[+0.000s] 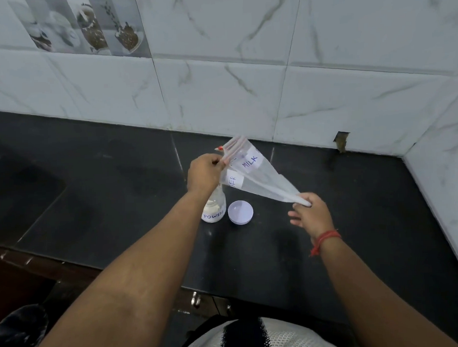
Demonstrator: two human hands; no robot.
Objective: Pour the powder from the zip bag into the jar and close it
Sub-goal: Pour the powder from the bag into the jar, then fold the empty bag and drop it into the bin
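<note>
While the left hand [206, 174] hides the jar [214, 208] mouth, it pinches the zip bag [251, 175] opening above it; the right hand [311, 213] grips the bag's bottom corner. The lid [240, 212] lies beside the jar on the surface [119, 177].

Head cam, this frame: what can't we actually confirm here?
- Jar mouth: head view, hidden behind the left hand and zip bag, so powder flow is unconfirmed.
- Powder left in the bag: film looks clear, too faint to tell.
- Labels: bag reads "MILK" plus a folded fragment; jar's word is cut off by its curve.
- Right hand grip: bag's bottom corner bunched inside the fingers.
- Lid: threads not visible.
</note>
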